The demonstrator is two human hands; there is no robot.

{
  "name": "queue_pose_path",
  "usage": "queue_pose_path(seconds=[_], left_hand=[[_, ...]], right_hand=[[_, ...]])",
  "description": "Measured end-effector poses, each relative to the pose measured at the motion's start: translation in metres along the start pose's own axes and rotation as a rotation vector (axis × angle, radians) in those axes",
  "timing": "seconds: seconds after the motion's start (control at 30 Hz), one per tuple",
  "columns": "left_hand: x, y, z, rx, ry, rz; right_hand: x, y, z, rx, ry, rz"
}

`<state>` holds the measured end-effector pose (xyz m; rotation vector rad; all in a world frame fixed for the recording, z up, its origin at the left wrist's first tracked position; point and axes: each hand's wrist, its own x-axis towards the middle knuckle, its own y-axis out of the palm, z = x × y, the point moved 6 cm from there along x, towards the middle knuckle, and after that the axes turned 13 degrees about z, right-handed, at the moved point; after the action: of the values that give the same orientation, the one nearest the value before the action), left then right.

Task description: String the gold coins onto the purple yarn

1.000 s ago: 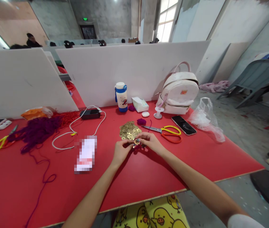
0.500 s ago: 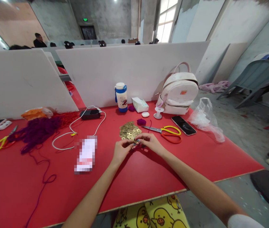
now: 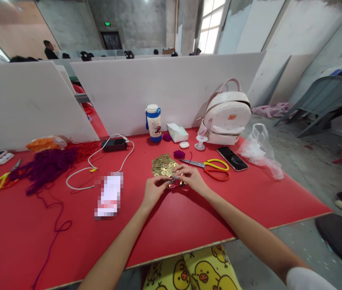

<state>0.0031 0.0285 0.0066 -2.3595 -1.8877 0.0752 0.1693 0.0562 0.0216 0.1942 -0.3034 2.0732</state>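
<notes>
Both hands meet over the red table (image 3: 104, 245), just in front of a heap of brass coins (image 3: 162, 164) with holes in them. My left hand (image 3: 153, 190) is closed in a pinch, thumb and forefinger on a bit of purple yarn (image 3: 174, 184). Against it, my right hand (image 3: 191, 179) pinches at the same spot, its other fingers curled. A few coins (image 3: 183, 183) show beneath the right fingers; whether they are on the yarn is hard to see. Behind the right hand lie scissors (image 3: 209, 165) with yellow and orange handles and a small purple yarn ball (image 3: 179, 154).
At the back stand a bottle (image 3: 153, 123), a tissue pack (image 3: 177, 132), a white spool (image 3: 200, 142) and a white backpack (image 3: 227, 117). A phone (image 3: 233, 158) and plastic bag (image 3: 261, 151) lie right. Leftward are a black power bank (image 3: 115, 145), tangled purple yarn (image 3: 48, 165) and more scissors (image 3: 3, 179).
The coin seen between my fingertips earlier no longer shows there. My right fingers have shifted slightly, and coins now show beneath them. The view has moved a little.
</notes>
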Motion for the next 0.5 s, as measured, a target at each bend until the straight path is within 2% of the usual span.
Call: queue_pose_path(seconds=[0.1,0.2,0.37,0.5], left_hand=[[0.001,-0.001,0.003,-0.054,0.004,-0.005],[0.002,-0.003,0.005,-0.079,0.012,-0.026],[0.004,-0.004,0.008,-0.066,0.036,-0.031],[0.005,-0.002,0.009,-0.035,0.051,-0.002]], right_hand=[[0.002,-0.012,0.013,-0.018,-0.040,-0.097],[0.003,-0.018,0.029,0.076,-0.027,-0.136],[0.007,-0.023,0.080,0.182,-0.154,-0.193],[0.016,-0.026,0.118,0.177,-0.280,-0.168]])
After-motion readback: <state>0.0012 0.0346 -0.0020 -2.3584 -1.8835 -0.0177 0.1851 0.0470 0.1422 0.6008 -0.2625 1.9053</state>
